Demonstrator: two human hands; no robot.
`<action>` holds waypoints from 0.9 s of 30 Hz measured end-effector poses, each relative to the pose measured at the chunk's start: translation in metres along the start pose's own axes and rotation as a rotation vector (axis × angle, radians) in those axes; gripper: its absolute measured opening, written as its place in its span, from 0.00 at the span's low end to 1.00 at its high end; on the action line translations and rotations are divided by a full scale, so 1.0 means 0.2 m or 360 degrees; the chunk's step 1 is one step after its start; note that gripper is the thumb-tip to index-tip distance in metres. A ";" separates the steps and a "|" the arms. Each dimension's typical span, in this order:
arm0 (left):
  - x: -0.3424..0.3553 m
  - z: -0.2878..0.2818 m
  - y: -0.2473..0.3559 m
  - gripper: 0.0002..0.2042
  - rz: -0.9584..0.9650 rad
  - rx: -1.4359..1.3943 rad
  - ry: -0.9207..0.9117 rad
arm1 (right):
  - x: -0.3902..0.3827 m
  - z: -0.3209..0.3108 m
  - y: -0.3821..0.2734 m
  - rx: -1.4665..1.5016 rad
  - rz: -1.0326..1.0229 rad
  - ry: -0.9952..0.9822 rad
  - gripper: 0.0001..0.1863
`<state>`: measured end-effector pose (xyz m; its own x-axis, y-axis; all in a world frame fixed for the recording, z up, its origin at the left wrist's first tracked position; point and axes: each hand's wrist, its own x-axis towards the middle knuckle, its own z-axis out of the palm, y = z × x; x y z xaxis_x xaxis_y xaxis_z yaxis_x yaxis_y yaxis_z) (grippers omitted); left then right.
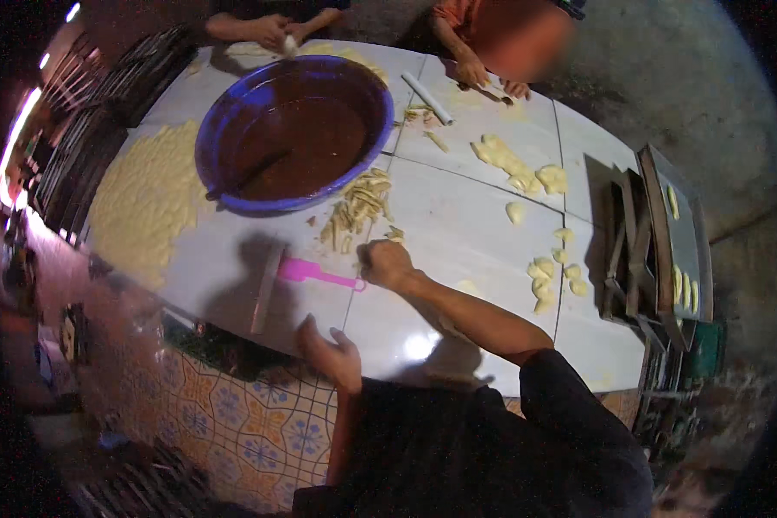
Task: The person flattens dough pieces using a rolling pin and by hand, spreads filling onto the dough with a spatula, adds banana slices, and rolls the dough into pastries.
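Observation:
My right hand (387, 263) is closed on the white table, beside a heap of pale dough strips (358, 207). What it holds, if anything, is hidden under the fingers. Close to its left lies a pink plastic spatula (306, 271), its looped handle end pointing at the hand. A long, thin straight-edged strip (268, 289) rests across from the spatula's wide end. Over the table's near edge hovers my left hand (330, 356), thumb and fingers apart, holding nothing.
A blue basin (207, 164) of brown filling stands beyond the strips. Flattened dough (147, 203) spreads at left; dough pieces (541, 281) lie at right, near stacked trays (704, 250). A white rod (426, 97) lies farther back. Two people's hands (272, 33) work across the table.

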<state>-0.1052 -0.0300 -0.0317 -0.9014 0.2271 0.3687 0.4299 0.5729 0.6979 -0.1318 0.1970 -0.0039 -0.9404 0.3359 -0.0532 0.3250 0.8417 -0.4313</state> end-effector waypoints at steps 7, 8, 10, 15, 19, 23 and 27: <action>-0.01 0.15 -0.01 0.15 0.0330 -0.0068 0.0032 | -0.59 -0.13 0.15 0.0515 -0.0154 0.0205 0.11; 0.02 0.13 0.10 0.15 0.0353 -0.0072 0.0014 | -0.70 -0.22 0.17 0.0633 -0.0114 0.0145 0.16; 0.05 0.17 0.28 0.15 0.0663 -0.0636 -0.0628 | -0.93 -0.30 0.27 0.0925 0.0000 0.0457 0.15; 0.02 0.43 0.59 0.11 0.1042 -0.0678 -0.1180 | -1.08 -0.21 0.46 0.0586 0.0213 0.0528 0.15; 0.00 0.54 0.57 0.06 0.1306 -0.0459 -0.1290 | -1.15 -0.10 0.43 0.0395 0.0242 0.0757 0.14; -0.01 0.52 0.59 0.04 0.1339 -0.0416 -0.1339 | -1.19 -0.11 0.43 0.0398 0.0198 0.0627 0.14; -0.08 0.41 0.53 0.08 0.1330 -0.0435 -0.1271 | -1.29 -0.04 0.40 0.0466 0.0115 0.0655 0.16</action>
<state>-0.0502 0.0928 -0.0137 -0.0721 0.9330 0.3525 0.8100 -0.1515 0.5666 0.1373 0.1805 -0.0165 -0.7801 0.5772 0.2413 0.2908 0.6760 -0.6770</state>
